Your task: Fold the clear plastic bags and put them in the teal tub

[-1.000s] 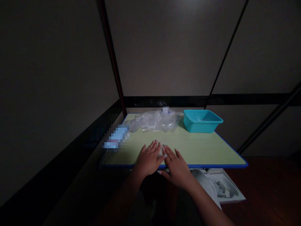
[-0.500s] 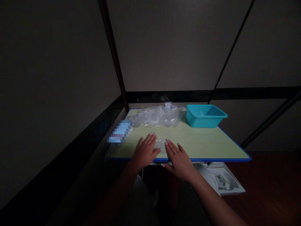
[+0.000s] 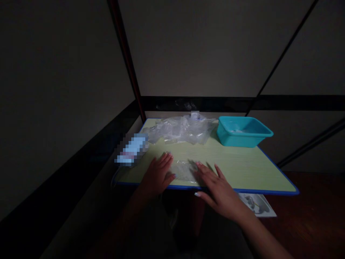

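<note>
A small clear plastic bag (image 3: 184, 171) lies flat near the front edge of the pale green table (image 3: 242, 169). On its left side is my left hand (image 3: 159, 174), palm down with the fingers stretched out and the thumb by the bag's edge. My right hand (image 3: 217, 189) is at the bag's right side, fingers spread and the thumb over the table's blue edge. Whether the right fingertips touch the bag or hover just above it, I cannot tell. Neither hand grips anything.
Crumpled clear plastic bags (image 3: 183, 129) lie along the back of the table. A turquoise basin (image 3: 242, 138) with something whitish inside stands at the back right. A blurred-out light blue item (image 3: 132, 149) is at the left edge. Below the table, a white tray (image 3: 260, 205) shows.
My hands have moved apart, left hand to the left and right hand to the right, showing more of the small bag. The view has shifted slightly.
</note>
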Demonstrator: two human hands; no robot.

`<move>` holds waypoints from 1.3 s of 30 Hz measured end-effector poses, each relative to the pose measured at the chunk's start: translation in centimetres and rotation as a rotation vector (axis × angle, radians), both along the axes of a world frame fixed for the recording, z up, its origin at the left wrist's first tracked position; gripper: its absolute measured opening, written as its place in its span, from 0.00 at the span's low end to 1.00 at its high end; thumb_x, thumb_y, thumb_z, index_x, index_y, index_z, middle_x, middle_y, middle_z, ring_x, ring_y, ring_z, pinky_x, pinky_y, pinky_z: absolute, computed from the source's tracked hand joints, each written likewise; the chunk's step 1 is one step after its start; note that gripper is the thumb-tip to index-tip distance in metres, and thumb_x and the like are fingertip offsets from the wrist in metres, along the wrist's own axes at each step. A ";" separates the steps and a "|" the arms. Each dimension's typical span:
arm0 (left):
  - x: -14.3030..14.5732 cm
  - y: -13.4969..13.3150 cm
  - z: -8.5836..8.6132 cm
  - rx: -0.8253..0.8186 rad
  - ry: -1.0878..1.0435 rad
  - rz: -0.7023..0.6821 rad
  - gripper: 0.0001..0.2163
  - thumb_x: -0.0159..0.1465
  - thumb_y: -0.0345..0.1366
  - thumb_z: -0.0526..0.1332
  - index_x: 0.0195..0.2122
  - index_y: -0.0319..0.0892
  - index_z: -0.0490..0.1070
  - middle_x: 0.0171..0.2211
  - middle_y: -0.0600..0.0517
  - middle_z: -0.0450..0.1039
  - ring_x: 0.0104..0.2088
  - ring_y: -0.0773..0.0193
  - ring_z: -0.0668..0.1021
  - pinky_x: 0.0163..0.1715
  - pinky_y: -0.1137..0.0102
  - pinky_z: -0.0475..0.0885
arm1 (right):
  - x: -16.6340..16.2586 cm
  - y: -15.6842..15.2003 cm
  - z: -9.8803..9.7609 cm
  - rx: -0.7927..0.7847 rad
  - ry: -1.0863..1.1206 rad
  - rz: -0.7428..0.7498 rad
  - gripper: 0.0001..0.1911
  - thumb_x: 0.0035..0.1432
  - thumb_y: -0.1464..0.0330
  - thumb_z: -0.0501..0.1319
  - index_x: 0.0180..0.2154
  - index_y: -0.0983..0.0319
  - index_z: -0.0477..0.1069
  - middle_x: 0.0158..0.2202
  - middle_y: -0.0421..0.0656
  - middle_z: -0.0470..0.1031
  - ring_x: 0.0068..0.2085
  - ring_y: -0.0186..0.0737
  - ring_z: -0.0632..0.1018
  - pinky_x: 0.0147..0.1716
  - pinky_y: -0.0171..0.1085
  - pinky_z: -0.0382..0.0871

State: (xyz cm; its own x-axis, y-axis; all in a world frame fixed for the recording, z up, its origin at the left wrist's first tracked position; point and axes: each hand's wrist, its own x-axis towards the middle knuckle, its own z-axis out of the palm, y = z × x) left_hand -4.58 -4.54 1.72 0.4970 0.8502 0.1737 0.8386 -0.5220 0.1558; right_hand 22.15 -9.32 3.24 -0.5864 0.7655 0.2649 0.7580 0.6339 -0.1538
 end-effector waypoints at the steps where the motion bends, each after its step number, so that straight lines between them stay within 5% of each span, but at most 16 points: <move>1: 0.0 -0.1 0.2 -0.003 -0.003 -0.045 0.29 0.65 0.44 0.51 0.65 0.41 0.46 0.66 0.46 0.46 0.65 0.56 0.50 0.61 0.52 0.48 | 0.9 0.1 0.3 0.021 -0.003 0.019 0.26 0.62 0.60 0.53 0.60 0.59 0.57 0.64 0.50 0.52 0.64 0.48 0.56 0.60 0.59 0.41; 5: 0.1 -0.4 0.7 -0.073 -0.006 -0.176 0.31 0.63 0.49 0.54 0.64 0.45 0.48 0.65 0.48 0.49 0.65 0.56 0.53 0.61 0.54 0.46 | 3.2 0.7 1.0 0.047 -0.083 0.136 0.20 0.62 0.62 0.54 0.54 0.59 0.66 0.62 0.48 0.58 0.62 0.50 0.58 0.60 0.60 0.40; 12: 0.2 -0.3 0.7 -0.106 -0.032 -0.163 0.32 0.62 0.51 0.55 0.64 0.47 0.48 0.64 0.48 0.51 0.64 0.56 0.55 0.61 0.56 0.47 | 1.8 1.1 0.5 -0.011 -0.073 0.211 0.21 0.61 0.63 0.54 0.55 0.61 0.66 0.61 0.48 0.59 0.62 0.50 0.60 0.61 0.57 0.41; 21: 1.1 -0.5 0.9 -0.069 -0.212 -0.130 0.30 0.59 0.49 0.60 0.61 0.45 0.57 0.61 0.47 0.58 0.62 0.56 0.60 0.62 0.55 0.44 | 0.1 3.1 2.3 -0.145 0.290 0.276 0.16 0.63 0.67 0.53 0.51 0.57 0.70 0.51 0.45 0.73 0.55 0.42 0.70 0.60 0.53 0.49; 25: 1.5 -0.2 1.7 -0.117 -0.521 -0.067 0.13 0.65 0.41 0.54 0.46 0.44 0.73 0.45 0.50 0.76 0.46 0.60 0.76 0.56 0.60 0.59 | -0.2 3.9 4.2 -0.280 0.628 0.174 0.14 0.61 0.62 0.56 0.45 0.58 0.75 0.45 0.46 0.77 0.48 0.42 0.75 0.52 0.46 0.65; 29: 1.7 0.8 2.9 -0.317 -0.776 0.049 0.15 0.63 0.44 0.56 0.33 0.39 0.77 0.30 0.52 0.78 0.33 0.61 0.78 0.37 0.69 0.70 | 0.0 4.6 5.1 -0.388 0.874 0.014 0.14 0.56 0.58 0.61 0.39 0.60 0.77 0.42 0.46 0.78 0.44 0.43 0.77 0.45 0.43 0.71; 33: 2.8 2.0 2.6 -0.363 -0.867 0.058 0.12 0.60 0.40 0.59 0.38 0.38 0.76 0.32 0.50 0.78 0.34 0.61 0.78 0.35 0.69 0.72 | 1.0 5.2 3.6 -0.498 0.938 -0.128 0.18 0.52 0.56 0.63 0.38 0.62 0.77 0.40 0.47 0.79 0.40 0.44 0.78 0.42 0.43 0.71; 39: 4.3 1.6 1.2 -0.026 -0.625 -0.038 0.16 0.61 0.36 0.60 0.51 0.45 0.70 0.50 0.48 0.72 0.51 0.58 0.72 0.53 0.62 0.65 | 3.4 5.4 -0.1 -0.526 0.760 -0.218 0.19 0.52 0.54 0.61 0.36 0.64 0.77 0.35 0.46 0.79 0.35 0.43 0.77 0.37 0.42 0.70</move>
State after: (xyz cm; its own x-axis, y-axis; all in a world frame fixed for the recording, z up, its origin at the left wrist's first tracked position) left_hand -0.27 -2.93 2.94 0.3384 0.8418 0.4205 0.5660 -0.5390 0.6238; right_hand 25.52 -3.92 3.10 -0.2293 0.9674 0.1071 0.4308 0.1996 -0.8801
